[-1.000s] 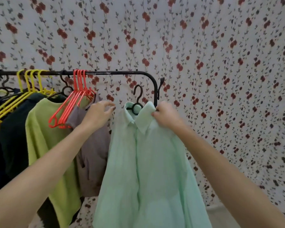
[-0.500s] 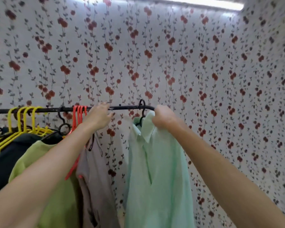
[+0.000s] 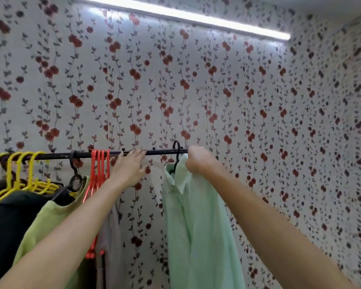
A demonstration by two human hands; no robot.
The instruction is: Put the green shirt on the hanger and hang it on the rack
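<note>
**A:** Green shirt (image 3: pixel 196 226), where is it?

**B:** On its black hanger (image 3: pixel 176 145), hook curled over the rack (image 3: pixel 56 155) rail. It hangs down against the flowered wallpaper (image 3: pixel 196 90), apart from the other clothes.

**A:** And your 2 hands?

**B:** My right hand (image 3: pixel 196 161) bunches the shirt's collar and shoulder just below the hook, fingers curled tight into the cloth. My left hand (image 3: pixel 129 167) reaches up to the rail with fingers straight, tips touching it, gripping nothing.

**A:** What's beside it?

**B:** Orange hangers (image 3: pixel 100 165) just left of my left hand. Past them are a grey garment (image 3: pixel 111 236), a lime top (image 3: pixel 50 215), a black garment (image 3: pixel 6 215) and 3 yellow hangers (image 3: pixel 19 170).
</note>
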